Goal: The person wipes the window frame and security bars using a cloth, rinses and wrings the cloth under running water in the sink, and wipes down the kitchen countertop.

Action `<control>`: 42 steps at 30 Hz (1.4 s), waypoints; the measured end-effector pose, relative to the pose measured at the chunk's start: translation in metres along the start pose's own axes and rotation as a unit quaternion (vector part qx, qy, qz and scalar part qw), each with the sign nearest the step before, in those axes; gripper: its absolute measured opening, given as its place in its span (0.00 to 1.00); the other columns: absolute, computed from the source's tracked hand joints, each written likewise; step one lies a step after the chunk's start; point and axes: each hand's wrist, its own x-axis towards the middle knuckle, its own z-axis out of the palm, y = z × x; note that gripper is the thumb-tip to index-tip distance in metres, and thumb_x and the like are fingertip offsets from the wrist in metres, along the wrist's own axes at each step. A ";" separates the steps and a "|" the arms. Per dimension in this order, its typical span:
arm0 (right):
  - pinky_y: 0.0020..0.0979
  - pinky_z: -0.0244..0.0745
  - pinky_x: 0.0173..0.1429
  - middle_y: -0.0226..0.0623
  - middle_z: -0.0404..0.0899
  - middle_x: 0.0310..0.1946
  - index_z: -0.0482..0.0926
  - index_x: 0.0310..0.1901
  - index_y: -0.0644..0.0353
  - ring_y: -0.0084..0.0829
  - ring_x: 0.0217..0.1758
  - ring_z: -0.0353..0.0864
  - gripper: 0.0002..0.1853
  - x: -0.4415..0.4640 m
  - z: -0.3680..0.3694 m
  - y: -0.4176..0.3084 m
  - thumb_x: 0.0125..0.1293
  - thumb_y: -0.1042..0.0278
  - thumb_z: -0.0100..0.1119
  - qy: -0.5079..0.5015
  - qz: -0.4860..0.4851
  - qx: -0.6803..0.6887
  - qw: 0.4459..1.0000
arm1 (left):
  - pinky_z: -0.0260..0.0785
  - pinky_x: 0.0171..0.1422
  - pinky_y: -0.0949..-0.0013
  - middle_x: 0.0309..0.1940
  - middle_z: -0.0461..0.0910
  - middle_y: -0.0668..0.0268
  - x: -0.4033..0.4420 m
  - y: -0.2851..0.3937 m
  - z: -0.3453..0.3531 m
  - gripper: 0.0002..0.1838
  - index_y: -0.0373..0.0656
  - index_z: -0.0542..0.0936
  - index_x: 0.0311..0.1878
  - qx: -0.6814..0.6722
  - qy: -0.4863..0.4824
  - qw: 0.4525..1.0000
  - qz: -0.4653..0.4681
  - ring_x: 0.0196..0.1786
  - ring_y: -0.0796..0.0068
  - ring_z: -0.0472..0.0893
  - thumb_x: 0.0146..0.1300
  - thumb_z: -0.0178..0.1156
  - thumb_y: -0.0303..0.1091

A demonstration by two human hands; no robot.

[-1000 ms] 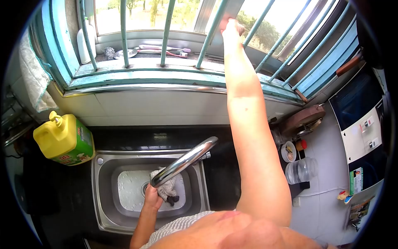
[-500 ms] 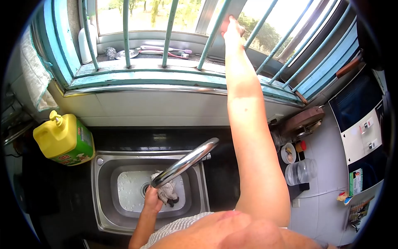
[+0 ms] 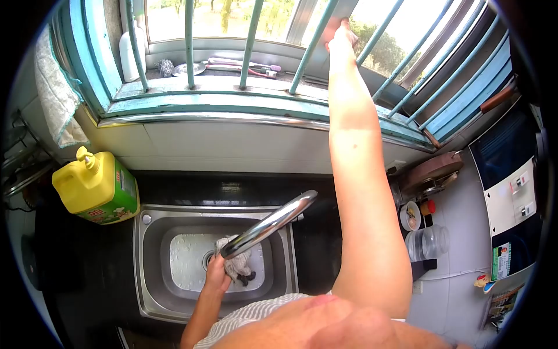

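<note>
My left hand (image 3: 216, 276) is low in the steel sink (image 3: 139, 273), its fingers closed at the edge of a crumpled grey-white cloth (image 3: 237, 264) with dark ends. The chrome tap spout (image 3: 267, 225) slants over the cloth and hides part of it and of my fingertips. My right arm stretches up between the blue window bars (image 3: 249, 46). At its end my right hand (image 3: 342, 38) is against the metal window frame (image 3: 347, 8). Glare and distance blur those fingers, so their grip is unclear.
A yellow pump jug (image 3: 87, 183) stands left of the sink. On the sill behind the bars are a white bottle (image 3: 129, 58), a steel scrubber (image 3: 165, 67) and toothbrushes (image 3: 244, 63). Clear jars (image 3: 427, 243) and a small bowl (image 3: 410, 215) sit at the right.
The whole view has shifted slightly, with things appearing a little further right. Both hands keep about the same places, my left at the cloth and my right at the window frame.
</note>
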 end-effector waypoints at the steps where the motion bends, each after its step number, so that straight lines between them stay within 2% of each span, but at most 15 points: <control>1: 0.44 0.72 0.30 0.50 0.71 0.40 0.66 0.48 0.68 0.44 0.31 0.75 0.32 0.002 0.000 0.002 0.53 0.47 0.58 0.002 -0.004 -0.010 1.000 | 0.69 0.48 0.69 0.40 0.76 0.61 0.001 -0.001 -0.001 0.15 0.35 0.70 0.49 0.010 0.002 1.000 0.013 0.42 0.71 0.77 0.62 0.46 0.31; 5: 0.37 0.72 0.30 0.50 0.73 0.36 0.67 0.48 0.69 0.37 0.28 0.75 0.27 0.044 0.006 0.022 0.50 0.60 0.61 -0.013 0.035 -0.161 0.986 | 0.70 0.46 0.68 0.41 0.76 0.61 0.003 -0.004 -0.001 0.15 0.35 0.70 0.50 -0.003 0.011 1.000 0.020 0.41 0.71 0.77 0.63 0.46 0.33; 6: 0.32 0.71 0.29 0.47 0.73 0.39 0.67 0.49 0.67 0.32 0.29 0.73 0.25 0.015 -0.003 0.042 0.47 0.68 0.60 -0.017 -0.101 -0.223 0.969 | 0.71 0.47 0.67 0.41 0.75 0.61 0.004 -0.004 -0.006 0.16 0.35 0.70 0.50 0.006 -0.026 0.999 0.020 0.41 0.70 0.77 0.64 0.45 0.35; 9: 0.32 0.68 0.29 0.43 0.71 0.43 0.65 0.53 0.62 0.30 0.35 0.71 0.28 -0.034 -0.024 0.072 0.47 0.71 0.59 -0.067 -0.158 -0.292 0.941 | 0.71 0.49 0.64 0.46 0.74 0.57 -0.002 0.009 0.006 0.18 0.35 0.67 0.53 0.018 -0.022 0.999 0.029 0.46 0.65 0.76 0.65 0.41 0.36; 11: 0.30 0.63 0.42 0.38 0.65 0.46 0.60 0.57 0.60 0.27 0.45 0.66 0.28 -0.073 -0.058 0.066 0.53 0.72 0.55 -0.327 -0.093 -0.159 0.927 | 0.70 0.51 0.63 0.50 0.71 0.56 -0.002 0.016 0.010 0.20 0.35 0.63 0.57 0.019 -0.059 0.997 0.043 0.50 0.62 0.74 0.66 0.38 0.36; 12: 0.30 0.62 0.48 0.36 0.67 0.43 0.61 0.56 0.62 0.26 0.47 0.65 0.26 -0.086 -0.075 0.065 0.55 0.71 0.54 -0.376 -0.101 -0.135 0.911 | 0.68 0.53 0.61 0.52 0.69 0.55 -0.005 0.021 0.012 0.21 0.34 0.60 0.59 0.014 -0.069 0.997 0.021 0.52 0.59 0.72 0.66 0.36 0.37; 13: 0.27 0.68 0.45 0.44 0.70 0.48 0.66 0.53 0.65 0.28 0.48 0.70 0.24 -0.114 -0.101 0.053 0.53 0.70 0.57 -0.390 -0.144 -0.134 0.900 | 0.66 0.56 0.61 0.52 0.69 0.55 -0.006 0.024 0.015 0.22 0.34 0.60 0.59 0.019 -0.090 0.995 0.026 0.53 0.59 0.71 0.66 0.36 0.37; 18: 0.20 0.66 0.40 0.32 0.73 0.31 0.73 0.37 0.65 0.19 0.32 0.69 0.07 -0.205 -0.260 0.044 0.61 0.73 0.48 -0.324 -0.348 -0.049 0.878 | 0.66 0.56 0.60 0.49 0.71 0.57 -0.003 0.021 0.011 0.21 0.38 0.63 0.57 -0.026 -0.091 0.995 0.023 0.52 0.63 0.73 0.66 0.37 0.41; 21: 0.20 0.68 0.37 0.29 0.72 0.29 0.72 0.38 0.62 0.19 0.32 0.70 0.07 -0.218 -0.327 0.125 0.61 0.69 0.51 -0.256 -0.129 -0.110 0.952 | 0.72 0.47 0.61 0.42 0.74 0.60 -0.001 0.011 0.002 0.19 0.41 0.67 0.52 -0.026 -0.037 0.998 0.047 0.44 0.64 0.77 0.66 0.39 0.43; 24: 0.25 0.68 0.45 0.40 0.69 0.49 0.57 0.59 0.67 0.25 0.43 0.71 0.32 -0.210 -0.357 0.225 0.58 0.58 0.56 -0.206 0.083 -0.145 0.964 | 0.73 0.33 0.66 0.34 0.76 0.64 0.003 0.004 -0.009 0.15 0.44 0.71 0.46 -0.008 0.000 0.999 0.041 0.29 0.69 0.77 0.64 0.44 0.43; 26: 0.28 0.66 0.44 0.38 0.73 0.40 0.48 0.62 0.68 0.27 0.37 0.71 0.39 -0.206 -0.349 0.262 0.58 0.55 0.56 -0.229 0.070 -0.210 0.948 | 0.72 0.31 0.66 0.33 0.76 0.64 0.005 -0.001 -0.011 0.14 0.44 0.72 0.44 -0.023 0.026 0.998 0.056 0.28 0.70 0.77 0.63 0.46 0.43; 27: 0.28 0.66 0.41 0.36 0.75 0.34 0.60 0.57 0.70 0.27 0.33 0.71 0.31 -0.222 -0.334 0.261 0.58 0.56 0.54 -0.210 0.041 -0.169 0.962 | 0.72 0.34 0.66 0.34 0.76 0.64 0.007 -0.005 -0.019 0.14 0.44 0.72 0.44 -0.010 0.016 0.999 0.046 0.31 0.70 0.77 0.64 0.44 0.43; 30: 0.33 0.67 0.38 0.42 0.77 0.25 0.75 0.33 0.67 0.35 0.31 0.77 0.14 -0.232 -0.320 0.281 0.59 0.62 0.47 -0.207 0.007 -0.282 0.937 | 0.72 0.36 0.67 0.35 0.76 0.65 0.009 -0.012 -0.026 0.13 0.44 0.72 0.43 -0.001 0.038 0.998 0.052 0.34 0.72 0.77 0.64 0.46 0.42; 35: 0.38 0.67 0.36 0.43 0.76 0.21 0.73 0.25 0.64 0.41 0.29 0.76 0.15 -0.225 -0.318 0.310 0.58 0.60 0.44 -0.163 -0.042 -0.275 0.947 | 0.71 0.36 0.67 0.34 0.75 0.66 0.004 -0.010 -0.011 0.11 0.45 0.72 0.41 -0.008 0.040 0.997 0.069 0.36 0.73 0.76 0.63 0.47 0.40; 42: 0.36 0.66 0.36 0.40 0.75 0.23 0.73 0.25 0.63 0.35 0.29 0.74 0.14 -0.216 -0.317 0.323 0.57 0.61 0.44 -0.146 0.030 -0.223 0.963 | 0.69 0.26 0.67 0.27 0.75 0.66 0.006 -0.009 -0.008 0.11 0.46 0.73 0.35 -0.096 0.085 0.989 0.067 0.24 0.72 0.75 0.63 0.47 0.42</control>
